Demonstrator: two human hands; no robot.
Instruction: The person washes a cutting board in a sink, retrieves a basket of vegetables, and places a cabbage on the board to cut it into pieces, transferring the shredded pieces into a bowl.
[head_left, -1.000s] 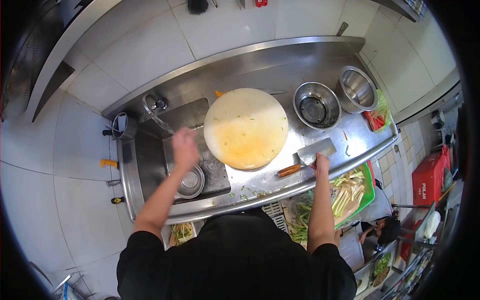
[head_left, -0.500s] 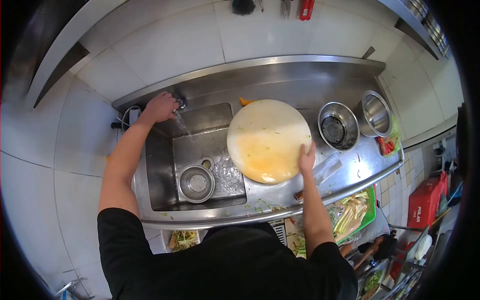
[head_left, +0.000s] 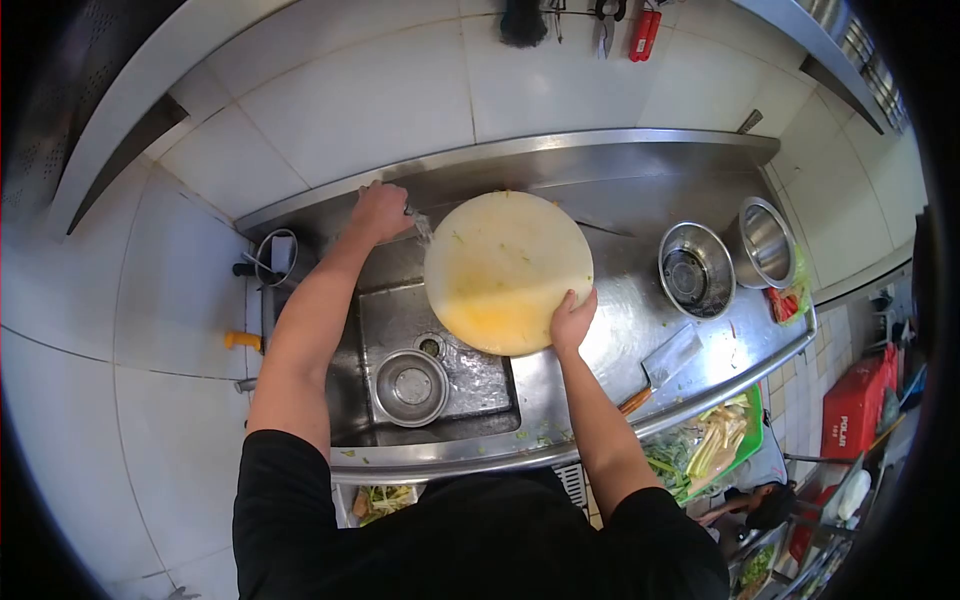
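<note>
Fingers closed, my left hand (head_left: 382, 212) is at the faucet above the back of the sink (head_left: 480, 385), with water running beside it toward the board's left edge. A round, pale cutting board (head_left: 508, 270), stained yellow in its lower part and dotted with green scraps, lies partly over the sink's right side. My right hand (head_left: 573, 318) grips its lower right edge. Inside the sink a small metal bowl (head_left: 411, 388) sits by the drain (head_left: 430, 346). On the counter to the right lies a cleaver (head_left: 672, 357) with a wooden handle.
Two metal bowls (head_left: 697, 270) (head_left: 765, 243) stand at the counter's right end beside a plastic bag (head_left: 788, 303). Below the front edge is a green crate (head_left: 752, 440) of vegetables. Another person (head_left: 768, 505) is at lower right. A metal pot (head_left: 277, 256) hangs left.
The board has shifted left over the sink with my right hand on it, uncovering more of the cleaver. My left hand has moved right with the running water. The view has shifted too.
</note>
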